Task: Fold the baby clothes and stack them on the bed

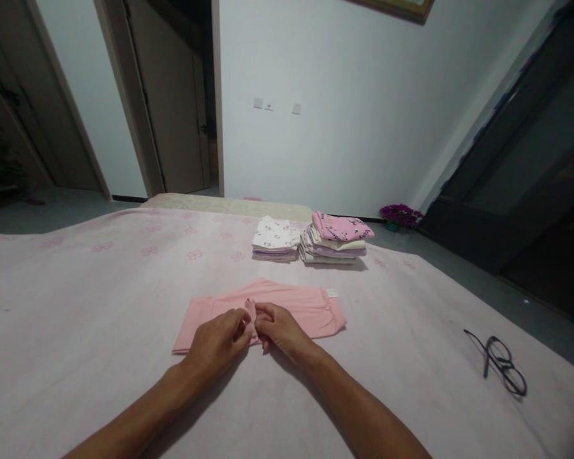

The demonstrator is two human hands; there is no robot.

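A pair of pink pants (296,303), folded lengthwise, lies flat across the bed in front of me. Its waistband end with a small white label points right, and the leg end points left. My left hand (222,335) and my right hand (280,328) meet over the middle of the garment. Both have their fingers closed, pinching up a small ridge of the pink cloth between them. The fingertips are partly hidden behind the knuckles and the raised fold.
Behind the pants stand two stacks of folded clothes, a lower white-topped stack (275,236) and a taller pink-topped stack (339,239). Black-framed glasses (502,366) lie at the right on the pale floral bedsheet (100,306). Purple flowers (400,215) stand beyond the bed.
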